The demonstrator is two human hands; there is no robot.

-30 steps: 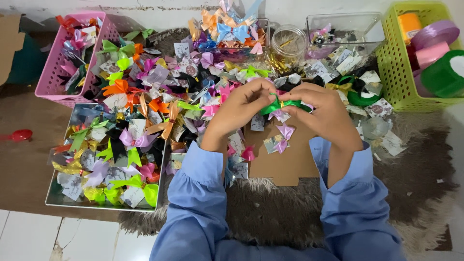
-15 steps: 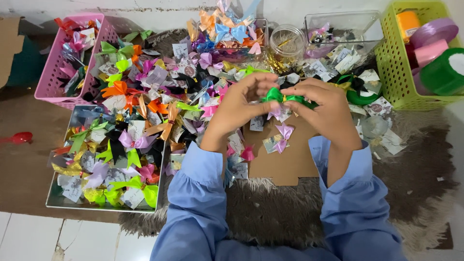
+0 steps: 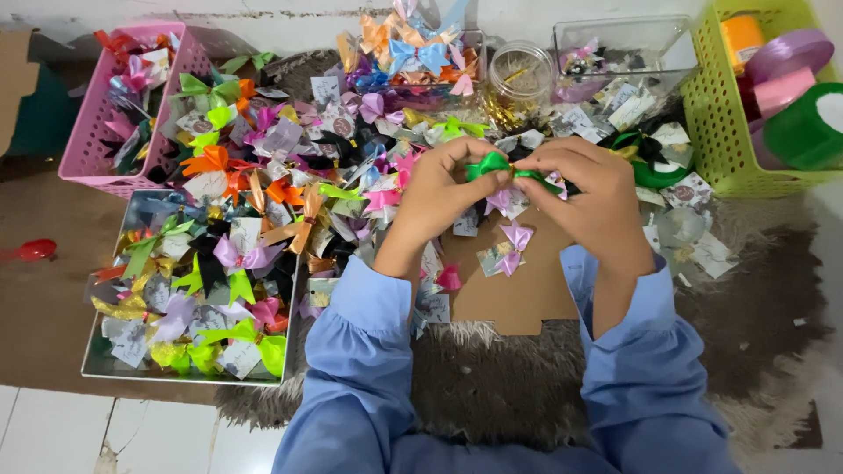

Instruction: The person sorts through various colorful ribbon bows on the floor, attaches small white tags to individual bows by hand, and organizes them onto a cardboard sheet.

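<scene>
Bow-strewn shaggy rug [image 3: 492,395]; both hands pinch a green ribbon bow [image 3: 502,167].

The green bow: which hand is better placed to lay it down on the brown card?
Probably the right hand. It pinches the green bow directly above the brown card; the left hand sits over the card's edge.

Green bow [image 3: 499,166] centre hidden btwn fingers [image 3: 465,180]

1. Small pale printed card tags [image 3: 209,184] lie attached to ribbon bows across the central pile.
2. More white card tags [image 3: 634,107] lie near the clear box at top right.
3. Crumpled clear wrappers [image 3: 702,250] lie at right on the mat.
</scene>
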